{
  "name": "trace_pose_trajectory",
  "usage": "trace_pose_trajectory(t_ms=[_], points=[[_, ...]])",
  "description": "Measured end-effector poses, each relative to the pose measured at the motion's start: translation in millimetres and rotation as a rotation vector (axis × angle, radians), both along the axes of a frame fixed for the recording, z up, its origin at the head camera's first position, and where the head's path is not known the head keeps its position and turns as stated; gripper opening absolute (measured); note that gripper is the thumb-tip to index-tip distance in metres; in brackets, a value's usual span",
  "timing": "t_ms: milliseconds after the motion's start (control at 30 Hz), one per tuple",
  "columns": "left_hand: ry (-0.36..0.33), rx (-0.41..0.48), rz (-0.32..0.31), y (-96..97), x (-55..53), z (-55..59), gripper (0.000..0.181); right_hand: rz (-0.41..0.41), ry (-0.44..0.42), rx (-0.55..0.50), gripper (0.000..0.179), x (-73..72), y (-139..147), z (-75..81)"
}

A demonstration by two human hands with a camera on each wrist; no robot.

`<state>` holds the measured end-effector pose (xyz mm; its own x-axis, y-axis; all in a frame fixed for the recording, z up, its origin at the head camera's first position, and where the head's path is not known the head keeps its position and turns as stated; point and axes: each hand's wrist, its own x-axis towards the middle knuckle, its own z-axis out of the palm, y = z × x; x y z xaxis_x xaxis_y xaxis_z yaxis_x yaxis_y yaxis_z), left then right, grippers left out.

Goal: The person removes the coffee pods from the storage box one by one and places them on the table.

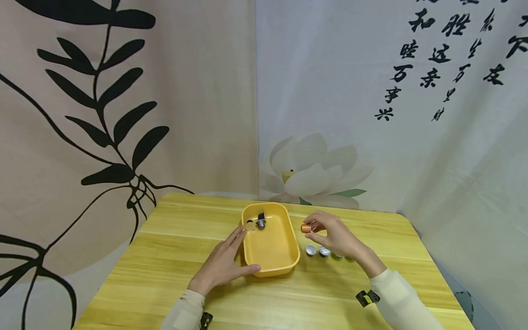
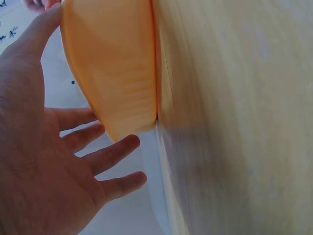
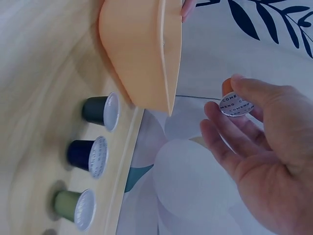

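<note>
My right hand [image 1: 336,233] pinches an orange coffee capsule [image 1: 305,228] between thumb and fingers, just right of the yellow plastic bin [image 1: 272,252] and above the table. The capsule's printed foil lid [image 3: 236,104] faces the palm in the right wrist view. My left hand [image 1: 222,263] touches the bin's left side and near corner, its fingers fairly straight and spread. Inside the bin, near its far left corner, are a grey-and-black capsule [image 1: 261,223] and a gold round-topped one [image 1: 250,225].
Right of the bin, several capsules stand lid-up in a row: a dark grey-green one [image 3: 100,110], a navy one [image 3: 87,154] and a green one [image 3: 73,208] among them. They sit on the wooden table [image 1: 165,256]. A printed curtain [image 1: 206,114] hangs behind it.
</note>
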<state>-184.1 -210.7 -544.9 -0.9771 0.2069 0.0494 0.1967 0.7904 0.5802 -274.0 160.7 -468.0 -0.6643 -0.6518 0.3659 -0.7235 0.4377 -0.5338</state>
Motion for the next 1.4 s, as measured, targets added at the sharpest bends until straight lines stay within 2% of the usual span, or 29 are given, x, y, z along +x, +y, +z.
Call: trace_pose_trajectory(t_ms=[533,833,1000,1400], points=[[0.000,-0.010,0.004,0.0,0.3,-1.1,0.129,-0.053,0.033,-0.072,0.035,28.9,29,-25.4],[0.000,-0.008,0.005,-0.1,-0.2,-1.3,0.129,-0.094,-0.069,-0.094,0.032,42.7,36,-35.7],[0.001,-0.005,0.001,-0.2,0.1,-1.6,0.129,-0.108,-0.085,-0.102,0.032,47.9,38,-41.9],[-0.004,-0.008,0.006,-0.4,-0.1,-1.7,0.129,-0.158,-0.059,-0.099,0.037,54.0,38,-52.6]])
